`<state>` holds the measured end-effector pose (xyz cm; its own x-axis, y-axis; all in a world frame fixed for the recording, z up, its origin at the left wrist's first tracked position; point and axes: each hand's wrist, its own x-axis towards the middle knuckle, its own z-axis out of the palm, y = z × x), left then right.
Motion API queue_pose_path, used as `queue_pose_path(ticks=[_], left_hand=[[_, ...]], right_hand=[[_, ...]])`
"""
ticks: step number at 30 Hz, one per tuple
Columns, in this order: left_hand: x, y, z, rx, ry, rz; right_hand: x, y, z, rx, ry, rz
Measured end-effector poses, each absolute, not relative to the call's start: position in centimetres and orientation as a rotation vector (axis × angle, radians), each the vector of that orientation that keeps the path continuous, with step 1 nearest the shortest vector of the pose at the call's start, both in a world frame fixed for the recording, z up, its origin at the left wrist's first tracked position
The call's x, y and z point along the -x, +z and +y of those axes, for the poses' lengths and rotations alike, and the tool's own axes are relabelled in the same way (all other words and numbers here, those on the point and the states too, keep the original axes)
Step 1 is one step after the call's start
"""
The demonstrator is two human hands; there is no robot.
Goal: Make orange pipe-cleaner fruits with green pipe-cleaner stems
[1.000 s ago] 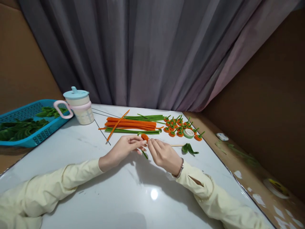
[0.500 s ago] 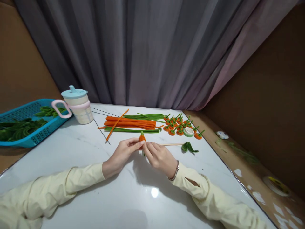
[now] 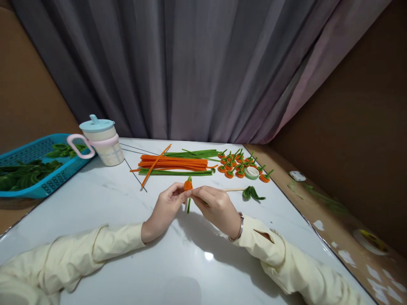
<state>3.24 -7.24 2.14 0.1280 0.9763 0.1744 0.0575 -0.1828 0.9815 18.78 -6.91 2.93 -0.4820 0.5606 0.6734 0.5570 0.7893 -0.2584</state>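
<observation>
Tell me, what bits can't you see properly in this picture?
- Head view: the left hand and right hand pinch a little orange flower; fingers hide how its green stem joins.
- Blue basket: its left end is cut off by the picture edge.
- Pile of small orange flowers: too small and crowded to count.
- Round things on the brown ledge: too blurred to name.

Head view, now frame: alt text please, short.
Both hands, left hand and right hand, pinch a small orange pipe-cleaner piece with a green stem above a white table. Behind lie orange and green pipe cleaners, finished orange pieces, a lidded cup and a blue basket.
</observation>
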Motion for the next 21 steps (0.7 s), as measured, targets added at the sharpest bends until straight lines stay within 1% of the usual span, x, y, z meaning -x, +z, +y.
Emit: queue_pose_path(ticks=[11,15,21], left_hand=[[-2.9,1.8,-6.6,-1.497,1.164,1.078],[-2.8,2.0,-6.5,-1.526,1.16,1.078],[-2.8,2.2,-6.6,-1.56,1.137,1.08]], right_hand=[[-19.1,4.7,-6.6,0.884,0.385,-2.103],[-19.2,5.2,-6.7,0.998,0.655,-2.009],[-19.5,5.6,-6.0,1.127,1.145,-1.821]])
